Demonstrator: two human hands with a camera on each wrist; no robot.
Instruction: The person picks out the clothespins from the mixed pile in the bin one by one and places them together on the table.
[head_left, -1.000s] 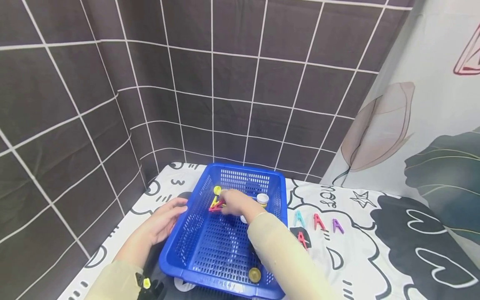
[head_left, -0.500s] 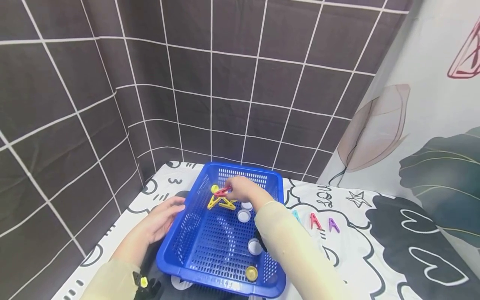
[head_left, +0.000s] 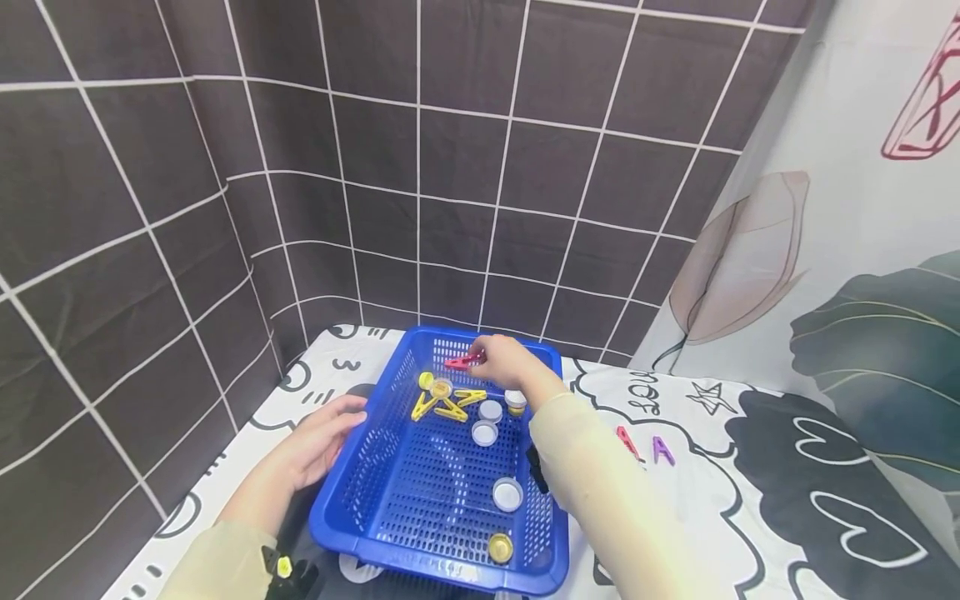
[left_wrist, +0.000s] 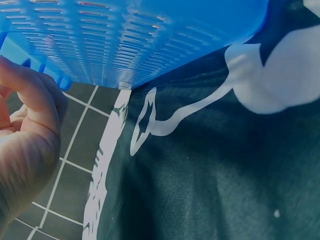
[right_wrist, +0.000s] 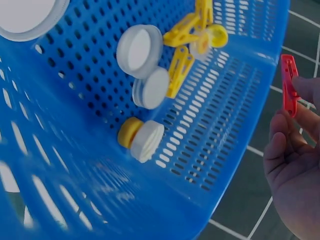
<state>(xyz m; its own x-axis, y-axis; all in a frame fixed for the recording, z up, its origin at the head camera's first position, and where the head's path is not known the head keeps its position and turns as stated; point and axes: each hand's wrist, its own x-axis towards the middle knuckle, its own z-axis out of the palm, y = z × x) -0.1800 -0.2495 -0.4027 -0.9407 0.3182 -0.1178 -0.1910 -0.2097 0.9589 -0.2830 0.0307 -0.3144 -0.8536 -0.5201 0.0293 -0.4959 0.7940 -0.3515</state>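
Red clothespin [head_left: 459, 363] up in the air at the basket's [head_left: 438, 572] far end; over or past the rim, can't tell. Right hand [head_left: 506, 362]: fingers clamped on one end of it. Left hand [head_left: 322, 440] at the left rim, fingers loosely bent, no clear grip. Pin probably light, stiff plastic, hard to break; smooth, may pivot in an end pinch. Better hold: mid-body, near the spring.

Blue basket [head_left: 420, 492], red clothespin [right_wrist: 288, 82], yellow clothespins [right_wrist: 180, 31], white caps [head_left: 484, 432], cream sleeves [head_left: 600, 492]; dark wall [head_left: 367, 142], white grid pattern.
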